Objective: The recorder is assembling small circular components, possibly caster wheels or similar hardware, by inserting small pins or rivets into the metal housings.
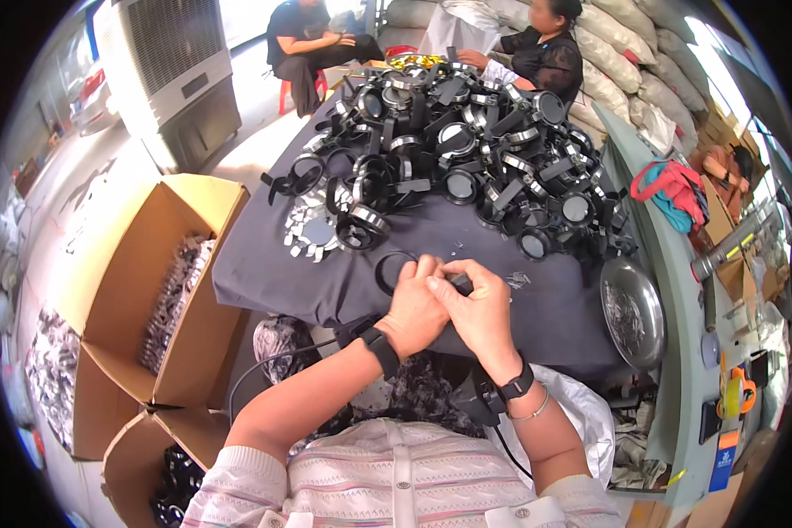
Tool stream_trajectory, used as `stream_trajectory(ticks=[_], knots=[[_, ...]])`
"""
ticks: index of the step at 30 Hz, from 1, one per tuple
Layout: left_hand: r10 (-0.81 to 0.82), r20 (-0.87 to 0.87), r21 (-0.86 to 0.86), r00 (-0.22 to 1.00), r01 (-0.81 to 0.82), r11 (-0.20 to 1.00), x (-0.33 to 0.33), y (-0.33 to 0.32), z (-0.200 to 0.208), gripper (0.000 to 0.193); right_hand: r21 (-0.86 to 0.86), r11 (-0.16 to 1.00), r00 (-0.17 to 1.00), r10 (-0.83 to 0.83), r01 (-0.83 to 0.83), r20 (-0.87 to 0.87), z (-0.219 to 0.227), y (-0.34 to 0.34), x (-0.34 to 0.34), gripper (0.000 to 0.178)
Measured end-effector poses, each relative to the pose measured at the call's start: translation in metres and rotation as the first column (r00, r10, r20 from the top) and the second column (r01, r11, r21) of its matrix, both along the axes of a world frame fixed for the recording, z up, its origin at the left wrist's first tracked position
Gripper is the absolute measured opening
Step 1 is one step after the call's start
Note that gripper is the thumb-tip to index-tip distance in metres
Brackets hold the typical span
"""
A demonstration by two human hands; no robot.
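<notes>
Holding black ring point(382, 275), apparently; hands point(414, 310) near table edge point(295, 306)

We hold a black ring point(379, 275) between left hand point(416, 304) and right hand point(480, 308); ring-shaped parts point(456, 139) heap at twelve o'clock, metal dish point(659, 324) at three.
</notes>
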State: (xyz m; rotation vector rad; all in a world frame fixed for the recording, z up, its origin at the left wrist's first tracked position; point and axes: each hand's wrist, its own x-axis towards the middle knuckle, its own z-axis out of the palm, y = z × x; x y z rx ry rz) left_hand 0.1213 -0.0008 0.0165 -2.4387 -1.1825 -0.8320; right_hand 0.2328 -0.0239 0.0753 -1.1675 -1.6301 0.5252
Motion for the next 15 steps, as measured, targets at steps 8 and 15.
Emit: stream_trajectory(ticks=[8,15], knots=[[-0.037,-0.058,-0.048,0.998,0.034,0.998,0.010,-0.005,-0.016,0.031,-0.121,0.991,0.884,0.002,0.062,0.468,-0.007,0.013,0.033,0.015],[-0.188,0.532,-0.213,0.826,0.346,0.914,-0.022,-0.053,-0.002,0.027,-0.592,0.742,0.882,-0.003,-0.314,-0.472,-0.012,0.016,0.053,0.005]])
